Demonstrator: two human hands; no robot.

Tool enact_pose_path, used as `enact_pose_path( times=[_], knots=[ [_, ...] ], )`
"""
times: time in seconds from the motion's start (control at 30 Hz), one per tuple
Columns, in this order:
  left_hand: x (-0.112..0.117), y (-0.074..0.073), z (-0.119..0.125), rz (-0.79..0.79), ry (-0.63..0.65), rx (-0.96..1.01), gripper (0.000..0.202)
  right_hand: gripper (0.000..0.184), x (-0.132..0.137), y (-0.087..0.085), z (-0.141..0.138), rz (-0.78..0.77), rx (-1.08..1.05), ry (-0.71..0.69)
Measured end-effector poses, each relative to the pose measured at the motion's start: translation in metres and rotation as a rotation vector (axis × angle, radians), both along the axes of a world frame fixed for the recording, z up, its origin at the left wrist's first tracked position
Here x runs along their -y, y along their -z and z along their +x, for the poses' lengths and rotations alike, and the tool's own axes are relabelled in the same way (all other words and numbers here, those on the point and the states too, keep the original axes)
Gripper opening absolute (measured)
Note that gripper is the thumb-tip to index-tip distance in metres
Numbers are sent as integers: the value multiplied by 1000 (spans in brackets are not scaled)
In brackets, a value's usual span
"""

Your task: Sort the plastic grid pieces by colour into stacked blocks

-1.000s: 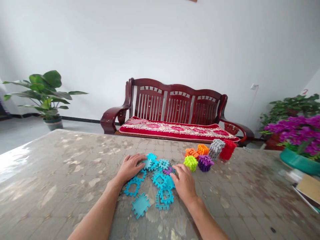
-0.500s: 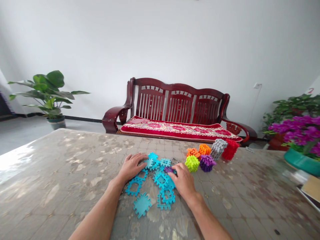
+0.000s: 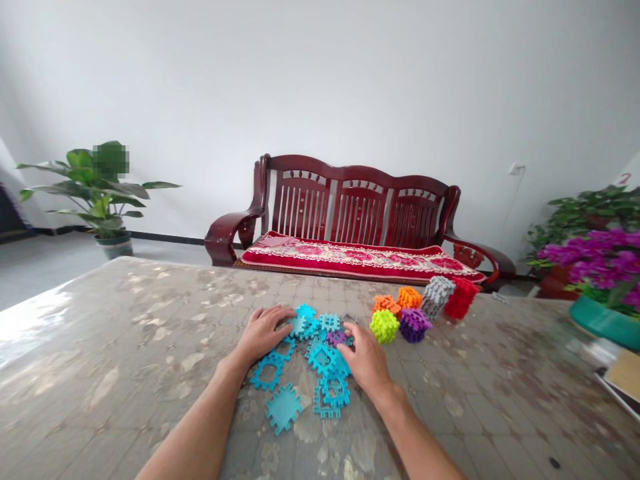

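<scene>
Blue interlocking plastic tiles with notched edges [image 3: 323,358] lie in a loose pile on the table, some solid and some with cut-out middles. My left hand [image 3: 265,331] rests at the pile's left side, fingers stretched and apart, with its thumb beside a pale blue tile [image 3: 299,326]. At the right side, my right hand [image 3: 367,357] has its thumb and index finger apart around the right edge of a small purple tile [image 3: 336,337]. A solid blue tile [image 3: 284,408] lies nearer to me, apart from the others.
Stacked tiles stand to the right: lime green [image 3: 384,327], purple [image 3: 415,325], orange [image 3: 410,298], grey [image 3: 438,297] and red [image 3: 461,299]. A flower pot [image 3: 603,322] stands at the table's right end. Beyond the table is a wooden bench [image 3: 357,210].
My right hand has shifted very slightly, and more of the small purple tile shows. My left hand and the blue tiles stay nearly where they were.
</scene>
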State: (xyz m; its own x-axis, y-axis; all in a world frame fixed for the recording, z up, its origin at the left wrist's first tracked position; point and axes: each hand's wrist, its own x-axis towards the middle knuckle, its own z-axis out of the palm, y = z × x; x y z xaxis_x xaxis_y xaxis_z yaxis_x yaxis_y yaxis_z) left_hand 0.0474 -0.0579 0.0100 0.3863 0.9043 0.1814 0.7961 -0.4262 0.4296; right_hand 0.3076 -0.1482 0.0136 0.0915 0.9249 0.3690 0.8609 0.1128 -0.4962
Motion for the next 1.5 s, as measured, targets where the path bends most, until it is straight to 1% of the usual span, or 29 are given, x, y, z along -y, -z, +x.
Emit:
enact_pose_path(
  times=[0.13,0.3,0.37,0.43,0.5,0.6,0.73,0.87,0.97,1.07,1.13,1.23,1.33,1.4,1.47,1.5],
  knots=[
    [0,0,0,1,-4,4,38,41,5,-4,3,48,47,-2],
    [0,-2,1,-18,-6,12,39,44,16,-16,10,191,224,-115],
    [0,-1,0,-21,-9,13,39,44,17,-21,16,228,213,-118],
    [-2,0,0,-21,-10,10,40,42,15,-26,27,258,156,-87],
    [-3,2,-1,-19,-11,3,40,40,11,-32,45,289,89,-15],
    [-6,4,-2,-8,-11,-7,40,43,8,-42,80,315,25,171],
    [-7,5,-2,12,3,-10,41,48,12,-55,122,226,27,384],
    [-8,6,-3,17,9,-11,41,51,16,-62,142,139,53,524],
    [-9,6,-4,16,8,-15,43,55,16,-65,146,74,71,593],
    [-9,7,-5,14,0,-19,43,57,14,-65,145,29,101,602],
    [-9,7,-5,11,-2,-19,42,57,13,-63,144,25,113,602],
    [-9,7,-5,15,-5,-3,41,54,13,-59,145,65,111,601],
    [-9,8,-4,15,-11,23,40,48,14,-57,149,180,95,575],
    [-9,8,-4,19,-11,39,40,41,14,-59,147,318,59,546],
    [-10,9,-4,26,-9,50,40,34,13,-62,135,461,-11,468],
    [-10,9,-4,26,-9,51,41,31,13,-62,125,509,-52,398]
  ],
)
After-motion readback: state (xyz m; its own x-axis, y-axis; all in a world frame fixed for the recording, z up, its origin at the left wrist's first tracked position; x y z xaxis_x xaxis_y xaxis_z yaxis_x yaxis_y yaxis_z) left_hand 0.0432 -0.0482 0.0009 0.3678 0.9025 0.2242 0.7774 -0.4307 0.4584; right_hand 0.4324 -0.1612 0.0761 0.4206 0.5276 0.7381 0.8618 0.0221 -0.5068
